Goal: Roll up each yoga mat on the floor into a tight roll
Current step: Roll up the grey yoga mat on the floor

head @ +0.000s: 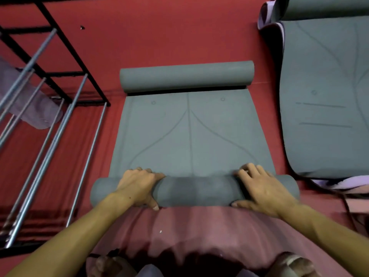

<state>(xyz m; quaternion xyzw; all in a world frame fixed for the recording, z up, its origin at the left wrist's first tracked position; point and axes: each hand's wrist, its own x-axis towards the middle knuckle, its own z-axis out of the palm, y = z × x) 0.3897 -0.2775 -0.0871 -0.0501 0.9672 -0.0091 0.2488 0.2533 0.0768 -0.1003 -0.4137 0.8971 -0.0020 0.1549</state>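
A grey-green yoga mat [191, 134] lies on the red floor in front of me, its flat middle marked with curved lines. Its near end is wound into a thick roll [197, 190] across the bottom of the mat. My left hand [137, 186] grips the left part of that roll, fingers curled over the top and thumb at the near side. My right hand [261, 188] grips the right part the same way. The far end of the mat curls up into a second roll [185, 76].
Another grey-green mat [323, 96] with a lilac underside lies spread at the right, with a rolled piece [319, 7] above it. A black and silver metal rack [50, 108] stands at the left. Pink cloth [179, 232] covers my lap below the roll.
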